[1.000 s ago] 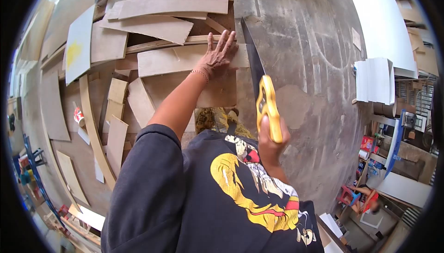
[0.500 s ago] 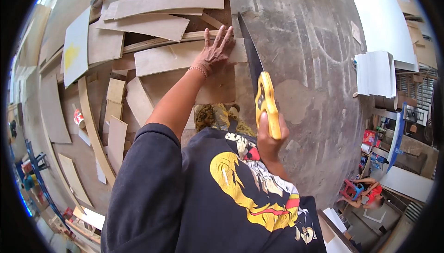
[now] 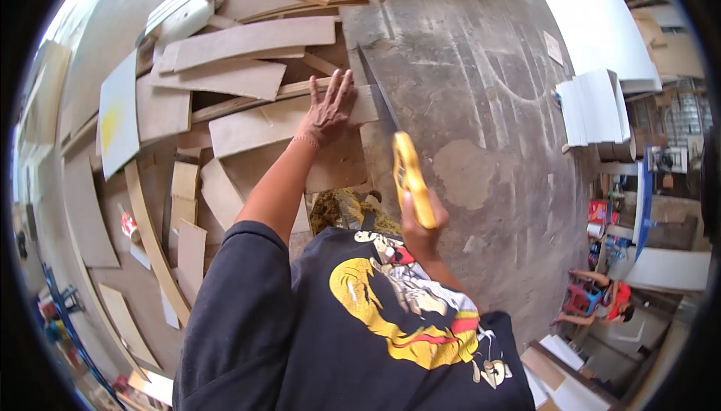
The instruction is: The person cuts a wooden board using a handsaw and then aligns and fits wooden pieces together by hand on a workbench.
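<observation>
My left hand (image 3: 327, 114) lies flat with fingers spread on a plywood strip (image 3: 255, 130), close to the strip's right end. A beaded bracelet (image 3: 305, 140) circles that wrist. In my right hand (image 3: 425, 225) is the yellow handle of a handsaw (image 3: 405, 157), fingers wrapped round it. The saw's dark blade (image 3: 379, 92) points away from me, just past the end of the strip. It looks narrow from here, and I cannot tell whether it touches the wood.
Plywood offcuts (image 3: 248, 39) lie in an overlapping pile to the left. A curved strip (image 3: 154, 234) lies among them. Stained concrete floor (image 3: 481, 103) stretches to the right, with stacked white panels (image 3: 593, 111) beyond. A person in red (image 3: 619, 302) sits at the lower right.
The view has shifted, so the scene sits lower and further left. The saw has moved slightly closer to the strip's end, and its blade appears narrower. My left hand stays on the strip.
</observation>
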`<state>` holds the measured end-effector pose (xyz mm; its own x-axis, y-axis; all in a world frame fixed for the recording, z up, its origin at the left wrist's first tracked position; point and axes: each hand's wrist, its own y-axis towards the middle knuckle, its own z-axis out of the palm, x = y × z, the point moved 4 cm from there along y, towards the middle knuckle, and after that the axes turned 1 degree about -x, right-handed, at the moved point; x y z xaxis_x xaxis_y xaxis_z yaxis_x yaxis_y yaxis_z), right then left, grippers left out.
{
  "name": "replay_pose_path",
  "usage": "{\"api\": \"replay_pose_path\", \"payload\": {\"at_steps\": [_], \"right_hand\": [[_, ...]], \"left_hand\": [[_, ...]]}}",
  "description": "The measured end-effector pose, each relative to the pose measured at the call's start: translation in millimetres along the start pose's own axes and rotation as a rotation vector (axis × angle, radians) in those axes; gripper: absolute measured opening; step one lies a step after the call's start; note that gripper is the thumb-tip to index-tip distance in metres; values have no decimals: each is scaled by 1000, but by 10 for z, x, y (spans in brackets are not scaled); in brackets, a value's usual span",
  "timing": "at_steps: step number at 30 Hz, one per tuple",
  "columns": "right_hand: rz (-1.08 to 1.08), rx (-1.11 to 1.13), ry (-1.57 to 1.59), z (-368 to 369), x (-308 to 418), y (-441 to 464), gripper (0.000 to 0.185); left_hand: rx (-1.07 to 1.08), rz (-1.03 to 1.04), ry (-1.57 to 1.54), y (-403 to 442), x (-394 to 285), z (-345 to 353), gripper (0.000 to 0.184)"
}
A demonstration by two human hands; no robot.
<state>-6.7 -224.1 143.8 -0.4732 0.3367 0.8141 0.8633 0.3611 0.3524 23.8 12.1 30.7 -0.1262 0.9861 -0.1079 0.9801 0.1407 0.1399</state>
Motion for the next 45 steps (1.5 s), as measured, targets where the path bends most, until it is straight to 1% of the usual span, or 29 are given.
{"api": "replay_pose_path", "payload": {"at_steps": [1, 3, 4, 5, 7, 9, 11, 13, 14, 16, 17, 18, 19, 20, 21, 24, 25, 26, 29, 31, 33, 35, 36, 39, 41, 43, 44, 45], "right_hand": [[-102, -4, -74, 160, -52, 129, 15], [-6, -38, -88, 580, -143, 539, 18], [-40, -30, -74, 652, -118, 530, 19], [-60, -22, -74, 664, -125, 464, 19], [-78, -60, -63, 491, -264, 424, 19], [-113, -52, -74, 308, -241, 272, 10], [-131, -21, -72, 32, -83, -37, 14], [29, 31, 24, -196, -39, -195, 10], [84, 18, 111, -195, -90, -206, 9], [-144, -56, -20, 83, -167, -8, 9], [-108, -42, 16, 289, -273, 204, 12], [32, -94, 81, 508, -344, 404, 17], [58, -70, 147, 522, -210, 489, 16], [4, -70, 124, 554, -316, 449, 15], [-39, -63, 91, 535, -438, 337, 14], [-110, -108, 22, 241, -233, 237, 11], [-100, -35, 6, 143, -252, 71, 6], [-100, -12, 28, 18, -256, -57, 7], [78, -10, 168, -214, -279, -182, 6], [-164, -41, -3, 36, -305, 11, 6], [-21, -99, 49, 455, -427, 453, 10], [-13, -97, 125, 629, -438, 529, 13], [-80, -105, 91, 561, -436, 484, 14], [-94, -119, 45, 357, -446, 290, 9], [-70, -47, 58, -16, -269, 5, 7], [-39, 9, 66, -254, -260, -205, 11], [117, -24, 223, -246, -260, -200, 6], [128, -13, 224, -109, -295, -144, 6]], "left_hand": [[-7, 29, 3, 15, -23, 45, 76], [-142, 35, 41, -6, -4, 51, 76], [-59, 16, 20, -3, -5, 72, 75], [-53, 46, 32, -41, -14, 59, 75], [-54, 19, 38, -7, -24, 47, 76], [-45, 41, 53, 29, -26, 19, 78], [34, -7, 64, 20, -43, 35, 74], [19, 17, 44, 22, -66, 18, 73], [11, 25, 64, 19, -63, 21, 72], [10, 49, 91, 6, -64, 50, 72], [-13, 56, 87, -17, -65, 84, 73], [-48, 63, 94, 9, -24, 90, 75], [-69, 58, 95, 17, -33, 64, 74], [-62, 57, 98, 37, -16, 39, 74], [-45, 55, 88, 4, -45, 48, 74], [-67, 49, 93, 11, -55, 51, 69], [-56, 57, 99, 5, -36, 51, 69], [-49, 56, 93, 12, -40, 55, 69], [-57, 48, 89, 72, -4, 75, 71], [-78, 80, 94, 20, -27, 96, 72], [-72, 79, 83, 100, -29, 61, 72], [-21, 53, 127, 16, -83, -11, 72], [-15, 32, 86, 18, -78, 3, 71], [-67, 47, 113, 15, -85, 22, 70], [-23, 34, 92, 26, -98, 5, 70], [-45, 35, 77, 19, -78, 26, 70], [-50, 53, 87, 14, -67, 29, 72], [-36, 45, 84, 4, -46, 44, 72]]}}
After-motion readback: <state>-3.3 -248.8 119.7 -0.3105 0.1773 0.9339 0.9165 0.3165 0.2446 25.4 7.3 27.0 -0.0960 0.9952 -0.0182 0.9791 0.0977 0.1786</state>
